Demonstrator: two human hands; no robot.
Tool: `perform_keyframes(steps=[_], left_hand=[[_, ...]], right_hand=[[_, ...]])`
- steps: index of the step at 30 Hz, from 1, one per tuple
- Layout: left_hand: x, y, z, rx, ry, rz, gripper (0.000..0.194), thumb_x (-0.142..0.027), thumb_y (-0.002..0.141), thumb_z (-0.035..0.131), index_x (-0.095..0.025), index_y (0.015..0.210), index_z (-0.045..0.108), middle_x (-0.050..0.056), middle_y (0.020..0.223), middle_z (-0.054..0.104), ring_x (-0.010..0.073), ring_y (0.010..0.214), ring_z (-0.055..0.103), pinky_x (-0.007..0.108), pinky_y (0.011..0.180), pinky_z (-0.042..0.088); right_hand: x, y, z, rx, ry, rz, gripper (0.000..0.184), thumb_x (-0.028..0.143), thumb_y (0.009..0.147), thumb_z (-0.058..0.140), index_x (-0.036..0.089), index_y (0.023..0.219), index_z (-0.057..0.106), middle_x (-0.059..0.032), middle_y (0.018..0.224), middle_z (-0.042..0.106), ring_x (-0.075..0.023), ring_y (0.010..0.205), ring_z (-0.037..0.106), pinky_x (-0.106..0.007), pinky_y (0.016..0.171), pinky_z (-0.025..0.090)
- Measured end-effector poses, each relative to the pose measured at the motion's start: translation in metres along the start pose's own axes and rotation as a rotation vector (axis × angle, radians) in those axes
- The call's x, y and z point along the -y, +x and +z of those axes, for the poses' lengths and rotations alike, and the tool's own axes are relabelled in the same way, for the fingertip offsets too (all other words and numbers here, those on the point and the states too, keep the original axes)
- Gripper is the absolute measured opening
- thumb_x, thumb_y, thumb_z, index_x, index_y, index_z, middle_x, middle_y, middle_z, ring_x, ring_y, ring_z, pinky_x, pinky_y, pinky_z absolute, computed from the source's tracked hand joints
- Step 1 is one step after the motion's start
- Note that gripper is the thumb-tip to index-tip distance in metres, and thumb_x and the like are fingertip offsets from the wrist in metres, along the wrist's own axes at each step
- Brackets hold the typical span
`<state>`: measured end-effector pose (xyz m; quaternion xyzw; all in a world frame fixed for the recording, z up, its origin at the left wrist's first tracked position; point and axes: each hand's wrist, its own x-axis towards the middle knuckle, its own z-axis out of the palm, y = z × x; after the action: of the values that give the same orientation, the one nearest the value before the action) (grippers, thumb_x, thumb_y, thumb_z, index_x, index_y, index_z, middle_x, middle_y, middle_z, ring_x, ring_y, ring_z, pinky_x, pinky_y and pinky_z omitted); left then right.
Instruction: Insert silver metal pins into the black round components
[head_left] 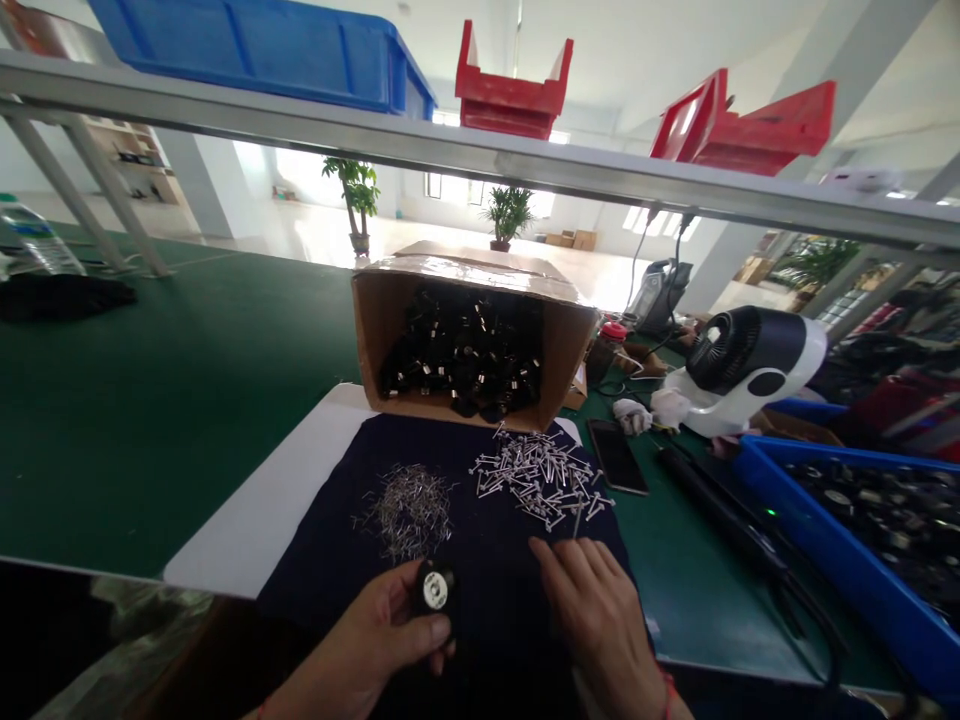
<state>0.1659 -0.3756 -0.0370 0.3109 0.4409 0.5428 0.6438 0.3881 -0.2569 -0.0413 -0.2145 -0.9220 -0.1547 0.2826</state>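
My left hand [397,625] pinches a small round black part [436,590] with a silvery disc face between thumb and fingers. The disc is turned up toward me. My right hand [596,600] is palm down over the dark cloth [322,540], its fingers curled, at the near edge of a pile of headed metal pins [540,475]. A thin grey shaft [577,518] shows right at its fingertips; what the fingers hold is hidden. Beyond my left hand lies a heap of fine thin wire-like pins [412,510].
A cardboard box [367,340] of black parts lies on its side behind the cloth. At right are a phone [617,455], a black corded tool [727,515], a fan [750,365] and a blue bin [847,560]. Overhead, a shelf [495,160] carries red bins [514,100].
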Motion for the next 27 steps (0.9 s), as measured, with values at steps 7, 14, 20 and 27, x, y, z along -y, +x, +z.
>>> perform_keyframes(steps=[7, 14, 20, 27], left_hand=[[0.001, -0.003, -0.001, -0.034, 0.001, -0.007, 0.033, -0.035, 0.072, 0.084, -0.015, 0.091, 0.066, 0.002, 0.079, 0.062, 0.0136, 0.072, 0.056, 0.026, 0.062, 0.048], [-0.002, -0.001, 0.003, -0.014, -0.156, 0.029, 0.031, -0.033, 0.072, 0.085, -0.014, 0.088, 0.066, 0.001, 0.075, 0.062, 0.0117, 0.069, 0.055, 0.024, 0.061, 0.045], [-0.001, 0.006, 0.006, -0.026, -0.317, 0.053, 0.025, -0.025, 0.072, 0.085, -0.013, 0.088, 0.07, 0.002, 0.077, 0.063, 0.0096, 0.066, 0.055, 0.022, 0.06, 0.043], [0.007, 0.006, 0.002, -0.018, -0.396, 0.1, 0.024, -0.02, 0.074, 0.083, -0.016, 0.095, 0.071, 0.002, 0.085, 0.064, 0.0102, 0.07, 0.058, 0.023, 0.061, 0.045]], right_hand=[[-0.053, 0.009, 0.014, 0.269, -0.254, -0.321, 0.031, -0.003, 0.088, 0.043, 0.01, 0.104, 0.067, -0.0078, 0.081, 0.055, -0.0242, 0.07, 0.048, -0.039, 0.062, 0.041], [-0.049, 0.012, 0.007, 0.15, -0.132, -0.236, 0.028, 0.001, 0.095, 0.042, 0.012, 0.1, 0.068, -0.0065, 0.077, 0.057, -0.0218, 0.067, 0.051, -0.038, 0.062, 0.042], [0.011, 0.018, 0.003, -0.095, 0.731, 0.365, 0.01, 0.025, 0.101, 0.059, 0.022, 0.106, 0.067, -0.0004, 0.082, 0.062, -0.0115, 0.068, 0.063, -0.019, 0.058, 0.05], [0.046, 0.019, 0.012, -0.194, 0.907, 0.497, 0.009, 0.023, 0.096, 0.065, 0.026, 0.102, 0.072, 0.003, 0.073, 0.06, -0.0089, 0.061, 0.061, -0.015, 0.054, 0.048]])
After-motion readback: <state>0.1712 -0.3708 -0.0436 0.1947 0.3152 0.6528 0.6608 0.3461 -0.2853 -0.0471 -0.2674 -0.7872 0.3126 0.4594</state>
